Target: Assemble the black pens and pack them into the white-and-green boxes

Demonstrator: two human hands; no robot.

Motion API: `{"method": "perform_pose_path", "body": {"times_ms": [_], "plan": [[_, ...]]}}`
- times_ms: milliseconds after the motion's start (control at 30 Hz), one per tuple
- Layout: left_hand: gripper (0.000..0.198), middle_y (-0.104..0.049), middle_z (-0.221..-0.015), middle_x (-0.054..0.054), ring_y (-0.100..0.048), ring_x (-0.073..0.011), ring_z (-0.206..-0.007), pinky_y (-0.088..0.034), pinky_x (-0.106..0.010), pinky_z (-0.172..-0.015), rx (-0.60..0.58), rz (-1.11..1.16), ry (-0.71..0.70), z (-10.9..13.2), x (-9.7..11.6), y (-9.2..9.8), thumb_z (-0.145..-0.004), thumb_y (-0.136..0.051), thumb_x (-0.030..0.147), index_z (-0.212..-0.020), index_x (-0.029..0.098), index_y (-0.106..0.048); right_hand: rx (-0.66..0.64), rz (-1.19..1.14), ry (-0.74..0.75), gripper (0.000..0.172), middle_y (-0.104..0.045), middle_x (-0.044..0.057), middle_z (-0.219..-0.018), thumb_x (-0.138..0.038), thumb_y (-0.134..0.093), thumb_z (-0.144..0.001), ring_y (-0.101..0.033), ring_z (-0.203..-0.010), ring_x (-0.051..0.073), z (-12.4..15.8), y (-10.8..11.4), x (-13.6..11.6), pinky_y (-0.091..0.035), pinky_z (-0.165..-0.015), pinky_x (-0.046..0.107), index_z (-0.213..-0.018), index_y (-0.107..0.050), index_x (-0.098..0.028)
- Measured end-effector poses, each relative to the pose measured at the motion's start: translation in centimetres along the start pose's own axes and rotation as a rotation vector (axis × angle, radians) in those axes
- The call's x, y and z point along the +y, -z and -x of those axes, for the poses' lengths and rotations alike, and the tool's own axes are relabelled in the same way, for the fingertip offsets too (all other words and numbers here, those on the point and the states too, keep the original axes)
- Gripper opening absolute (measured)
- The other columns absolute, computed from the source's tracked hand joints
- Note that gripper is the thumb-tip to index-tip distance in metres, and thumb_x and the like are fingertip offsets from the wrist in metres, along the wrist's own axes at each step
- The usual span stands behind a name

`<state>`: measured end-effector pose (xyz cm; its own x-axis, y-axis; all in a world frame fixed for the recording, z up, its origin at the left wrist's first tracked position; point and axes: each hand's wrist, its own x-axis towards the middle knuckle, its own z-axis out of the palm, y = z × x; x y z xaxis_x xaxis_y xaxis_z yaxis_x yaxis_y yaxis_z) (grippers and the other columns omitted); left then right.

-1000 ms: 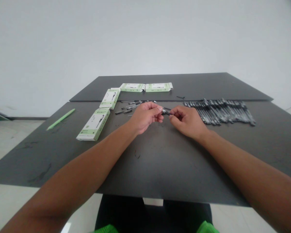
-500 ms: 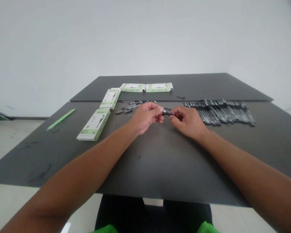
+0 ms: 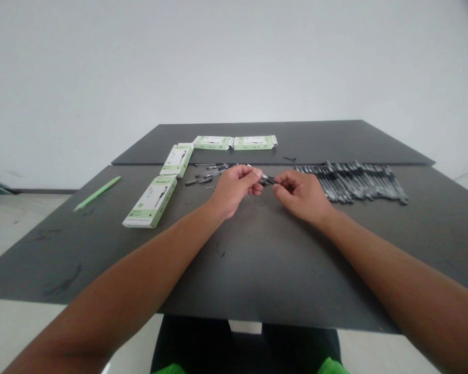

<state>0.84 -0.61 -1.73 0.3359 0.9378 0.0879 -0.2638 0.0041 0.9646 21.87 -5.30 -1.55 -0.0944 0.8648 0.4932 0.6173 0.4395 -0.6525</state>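
Observation:
Between my two hands, above the middle of the dark table, is a black and clear pen [image 3: 269, 179]. My left hand [image 3: 239, 188] pinches one end of it between thumb and fingers. At the other end, my right hand [image 3: 302, 193] has its thumb and fingertips closed on the dark part. Just behind my left hand lies a loose scatter of black and clear pen parts [image 3: 215, 172], partly hidden by the hand. Beside my right hand spreads a wide row of black and clear pens [image 3: 362, 182], lying side by side.
Two green and white boxes [image 3: 150, 202] [image 3: 177, 160] lie along the left, and two more boxes [image 3: 213, 142] [image 3: 255, 142] at the back. A light green pen [image 3: 97, 194] lies far left. A small black piece [image 3: 289, 158] rests near the seam of the table [image 3: 257, 265].
Both hands stay almost in place around the pen, which now shows a little more plainly between them. The whole view has shifted slightly.

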Motion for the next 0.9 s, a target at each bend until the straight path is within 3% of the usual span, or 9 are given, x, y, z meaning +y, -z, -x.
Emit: {"method": "perform_pose_path", "body": {"times_ms": [133,267,367,567,733,900], "plan": [[0.029,-0.074,-0.085,-0.003,-0.070,-0.0135,-0.070,-0.058,-0.027,-0.066,0.076,-0.148,-0.050,-0.2,-0.1,0.3,-0.095,-0.086,0.042,-0.095,0.017,-0.072,0.174,-0.008,-0.091,0.010,-0.069,0.001,-0.072,-0.033,-0.071,-0.090,-0.060,-0.064,0.018,-0.8,1.2,0.8,-0.046,-0.063,0.032,-0.088,-0.071,-0.023],[0.014,-0.073,-0.079,-0.002,-0.067,-0.0140,-0.068,-0.052,-0.027,-0.065,0.100,-0.436,-0.113,-0.2,-0.5,0.6,-0.094,-0.081,0.030,-0.094,0.018,-0.073,0.365,0.066,-0.239,0.013,-0.071,0.004,-0.074,-0.035,-0.069,-0.092,-0.064,-0.069,0.022,-1.9,2.9,1.5,-0.050,-0.066,0.035,-0.087,-0.072,-0.023],[0.005,-0.075,-0.082,-0.002,-0.067,-0.0158,-0.073,-0.051,-0.029,-0.072,0.089,-0.619,-0.193,0.1,-0.7,0.7,-0.094,-0.076,0.024,-0.094,0.020,-0.073,0.435,0.114,-0.288,0.014,-0.074,0.007,-0.079,-0.034,-0.069,-0.092,-0.068,-0.074,0.024,-2.5,3.9,1.8,-0.054,-0.071,0.037,-0.085,-0.074,-0.022],[0.004,-0.076,-0.085,-0.002,-0.068,-0.0188,-0.081,-0.050,-0.032,-0.079,0.074,-0.865,-0.328,0.4,-0.7,1.0,-0.096,-0.072,0.020,-0.093,0.021,-0.074,0.381,0.181,-0.360,0.022,-0.080,0.010,-0.083,-0.039,-0.070,-0.093,-0.074,-0.079,0.028,-2.9,4.4,3.1,-0.056,-0.074,0.039,-0.092,-0.081,-0.019],[0.006,-0.075,-0.086,-0.003,-0.067,-0.0198,-0.082,-0.049,-0.033,-0.079,0.057,-0.895,-0.344,0.3,-0.7,1.1,-0.095,-0.072,0.019,-0.090,0.022,-0.073,0.299,0.257,-0.423,0.025,-0.084,0.013,-0.092,-0.037,-0.075,-0.090,-0.077,-0.082,0.029,-2.9,4.0,4.1,-0.059,-0.079,0.040,-0.102,-0.084,-0.017],[0.007,-0.076,-0.086,-0.004,-0.068,-0.0208,-0.083,-0.049,-0.034,-0.080,0.044,-0.896,-0.345,0.4,-0.8,1.1,-0.095,-0.072,0.019,-0.090,0.022,-0.073,0.202,0.375,-0.392,0.022,-0.083,0.013,-0.091,-0.035,-0.075,-0.091,-0.075,-0.081,0.028,-2.8,3.4,4.5,-0.058,-0.083,0.040,-0.101,-0.083,-0.017]]}}
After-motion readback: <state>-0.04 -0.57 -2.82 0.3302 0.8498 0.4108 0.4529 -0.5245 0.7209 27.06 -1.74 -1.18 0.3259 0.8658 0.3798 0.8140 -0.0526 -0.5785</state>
